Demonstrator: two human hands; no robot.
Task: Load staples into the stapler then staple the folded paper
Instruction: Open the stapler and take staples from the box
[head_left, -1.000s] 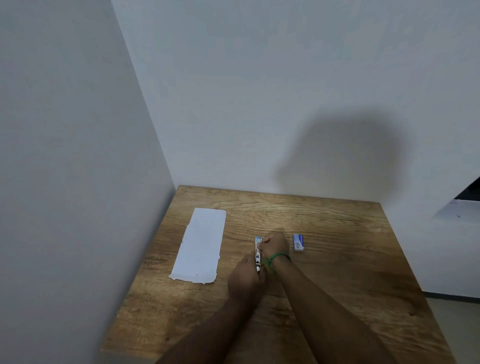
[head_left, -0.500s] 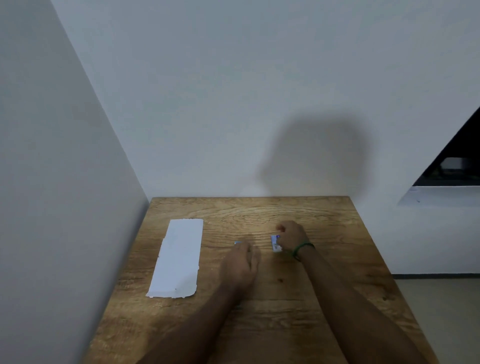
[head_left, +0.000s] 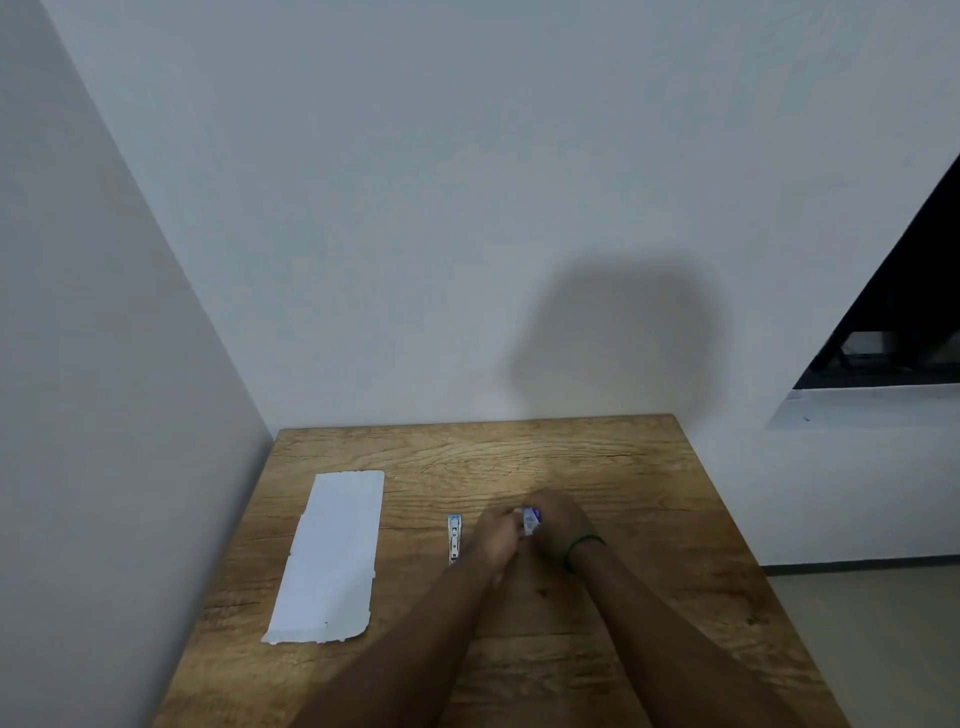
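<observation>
A small silver and blue stapler (head_left: 454, 539) lies lengthwise on the wooden table (head_left: 649, 519), just left of my hands and untouched. The small white and blue staple box (head_left: 530, 520) sits between my hands. My right hand (head_left: 563, 525), with a green band at the wrist, grips the box from the right. My left hand (head_left: 498, 535) pinches the box's left end with its fingertips. The folded white paper (head_left: 332, 556) lies flat at the table's left side, its near edge torn.
White walls close in the table at the left and the back. The right table edge drops to a light floor (head_left: 883, 649). A dark window opening (head_left: 904, 322) shows at far right.
My left hand has let go of the stapler, which now lies on the table, and moved right to the staple box. My right hand has taken the box up.
</observation>
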